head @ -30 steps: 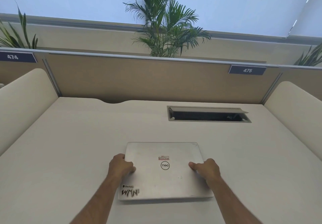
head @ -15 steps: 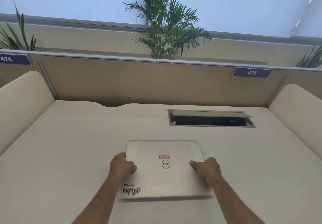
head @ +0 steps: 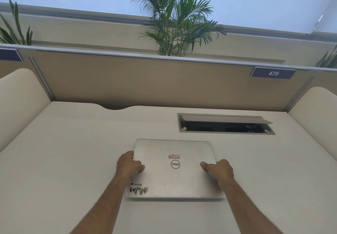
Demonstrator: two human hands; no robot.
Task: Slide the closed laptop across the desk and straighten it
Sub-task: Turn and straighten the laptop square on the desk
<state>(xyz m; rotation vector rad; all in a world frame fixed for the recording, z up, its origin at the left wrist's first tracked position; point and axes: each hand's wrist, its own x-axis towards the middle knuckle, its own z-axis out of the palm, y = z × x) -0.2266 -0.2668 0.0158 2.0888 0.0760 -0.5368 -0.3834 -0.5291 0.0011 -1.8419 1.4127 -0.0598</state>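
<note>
1. Two bare forearms reach forward from the bottom edge.
2. Left hand (head: 129, 166) clamps the left edge of the closed silver laptop (head: 175, 170), thumb on the lid, fingers curled over the side.
3. Right hand (head: 219, 170) grips the right edge, same pose.
4. One laptop, flat on the cream desk (head: 63, 151), near the middle, lid logo facing away, roughly square to the desk edge. Three stickers on the lid.
5. One open grey cable hatch (head: 226, 123) just beyond it.
6. One beige partition (head: 145, 80) with a "475" plate (head: 273, 73); palm plant (head: 175, 24) behind.
</note>
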